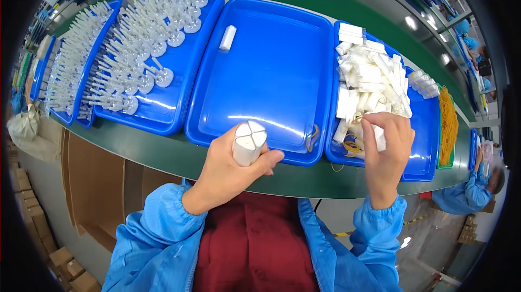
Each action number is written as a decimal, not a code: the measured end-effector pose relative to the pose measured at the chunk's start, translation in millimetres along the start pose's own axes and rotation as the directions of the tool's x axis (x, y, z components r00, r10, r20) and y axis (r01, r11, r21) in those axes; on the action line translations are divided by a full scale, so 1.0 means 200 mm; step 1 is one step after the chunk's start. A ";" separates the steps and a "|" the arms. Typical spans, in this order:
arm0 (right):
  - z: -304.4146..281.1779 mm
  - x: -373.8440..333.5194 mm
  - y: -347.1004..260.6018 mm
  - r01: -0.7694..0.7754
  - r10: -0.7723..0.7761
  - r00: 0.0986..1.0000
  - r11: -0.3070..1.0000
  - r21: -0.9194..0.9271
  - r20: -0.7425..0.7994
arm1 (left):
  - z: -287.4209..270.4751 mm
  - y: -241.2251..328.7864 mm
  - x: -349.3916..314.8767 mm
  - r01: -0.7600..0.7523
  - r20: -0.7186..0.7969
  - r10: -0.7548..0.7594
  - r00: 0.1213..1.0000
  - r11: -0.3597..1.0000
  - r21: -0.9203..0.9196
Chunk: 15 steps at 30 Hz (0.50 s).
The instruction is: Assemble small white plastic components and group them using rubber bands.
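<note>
- The left hand [225, 170] has its grip closed around a bundle of white pieces [249, 143]; the ends of the pieces point up to the camera, at the near edge of the middle blue tray [266, 69].
- The right hand [392, 151] is at the near part of the right blue tray [337, 156]. Its thumb and forefinger are close together; it may be a thin band between them, but I cannot tell.
- Near this hand, rubber bands [354, 146] lie in the tray, beside a heap of white packets [374, 69].
- In my judgement, the bundle could spread or lose one piece if the left fingers become loose, because I see no band around its visible part.
- If the pieces are pressed unevenly, one end could slide higher than the others.
- The rubber bands lie tangled, so two could come up together, or one could catch on a packet and drag it.
- A band stretched too much might break or jump away to the green surface [293, 181].
</note>
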State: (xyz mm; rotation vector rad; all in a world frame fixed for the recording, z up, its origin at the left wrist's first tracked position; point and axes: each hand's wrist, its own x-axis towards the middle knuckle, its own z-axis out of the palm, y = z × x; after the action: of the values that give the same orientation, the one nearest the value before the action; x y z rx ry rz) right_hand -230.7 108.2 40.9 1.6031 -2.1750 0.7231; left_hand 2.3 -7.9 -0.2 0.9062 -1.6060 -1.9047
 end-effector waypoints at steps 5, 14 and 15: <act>0.08 -0.03 -0.23 -0.178 0.166 0.984 0.857 0.484 0.067 | 0.08 0.04 0.08 -0.217 -0.075 0.223 0.972 0.973 0.073; 0.18 -0.02 -0.33 -0.253 0.152 0.916 -0.497 0.830 0.370 | 0.03 0.05 0.10 -0.192 -0.105 0.190 0.976 0.981 -0.010; 0.21 -0.01 -0.37 -0.234 0.254 0.922 -0.231 0.944 0.291 | 0.03 0.05 0.10 -0.150 -0.028 0.149 0.988 0.987 -0.055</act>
State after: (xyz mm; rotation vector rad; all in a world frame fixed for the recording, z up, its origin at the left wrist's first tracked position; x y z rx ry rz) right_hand -158.9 67.3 20.7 1.3732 -1.6401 3.2552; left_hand -15.2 -21.0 6.0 0.7599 -1.5518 -1.8202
